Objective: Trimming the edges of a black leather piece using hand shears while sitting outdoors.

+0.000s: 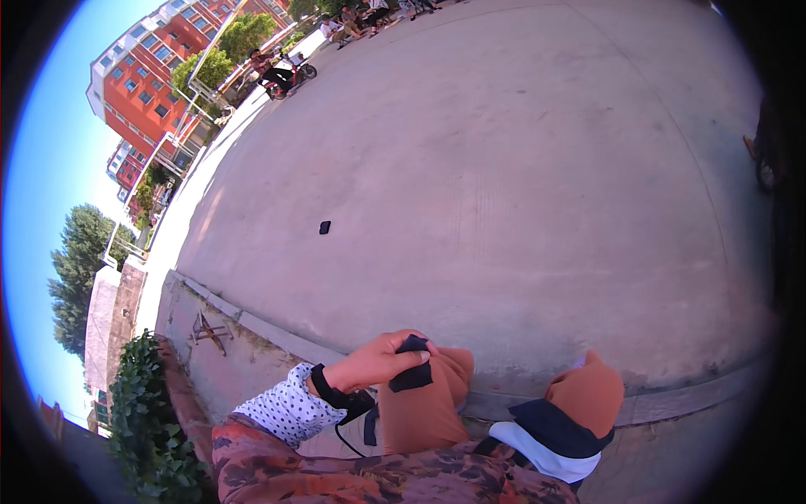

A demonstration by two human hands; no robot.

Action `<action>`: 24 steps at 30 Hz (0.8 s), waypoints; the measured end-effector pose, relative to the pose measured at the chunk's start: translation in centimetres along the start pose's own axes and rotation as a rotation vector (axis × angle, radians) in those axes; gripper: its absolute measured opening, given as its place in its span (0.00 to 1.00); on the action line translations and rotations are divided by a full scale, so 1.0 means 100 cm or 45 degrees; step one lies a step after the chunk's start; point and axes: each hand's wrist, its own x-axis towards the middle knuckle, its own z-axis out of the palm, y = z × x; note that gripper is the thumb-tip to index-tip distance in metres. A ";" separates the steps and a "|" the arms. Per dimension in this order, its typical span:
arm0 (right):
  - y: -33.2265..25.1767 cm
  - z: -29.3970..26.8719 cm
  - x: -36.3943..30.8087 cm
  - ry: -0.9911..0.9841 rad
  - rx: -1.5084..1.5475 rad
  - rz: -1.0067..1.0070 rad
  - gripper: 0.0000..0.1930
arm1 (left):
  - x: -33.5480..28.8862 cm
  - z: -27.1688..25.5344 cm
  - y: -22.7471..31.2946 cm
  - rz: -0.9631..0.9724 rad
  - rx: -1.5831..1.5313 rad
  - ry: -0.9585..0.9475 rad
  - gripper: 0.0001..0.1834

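Note:
My left hand (378,361) reaches in from the lower left, with a white dotted sleeve (290,407) and a black band at the wrist. Its fingers close around a small piece of black cloth (412,364), held just over my left knee in orange-brown trousers (424,412). Part of the cloth is hidden by the fingers. Across my right thigh lies a dark and white folded cloth (550,437), below the right knee (588,393). No part of my right hand shows. Patterned reddish fabric (361,479) covers my lap.
On the concrete ground (470,168) ahead lies a small black object (325,228). A folding stool frame (210,333) stands at left beyond a low kerb (252,323), near leafy plants (151,412). Farther off are a person on a red scooter (285,77) and several seated people (357,21).

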 end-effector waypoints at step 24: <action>-0.005 -0.016 0.010 -0.096 -0.050 0.261 0.10 | -0.142 0.008 -0.274 -1.191 -0.188 -0.371 0.17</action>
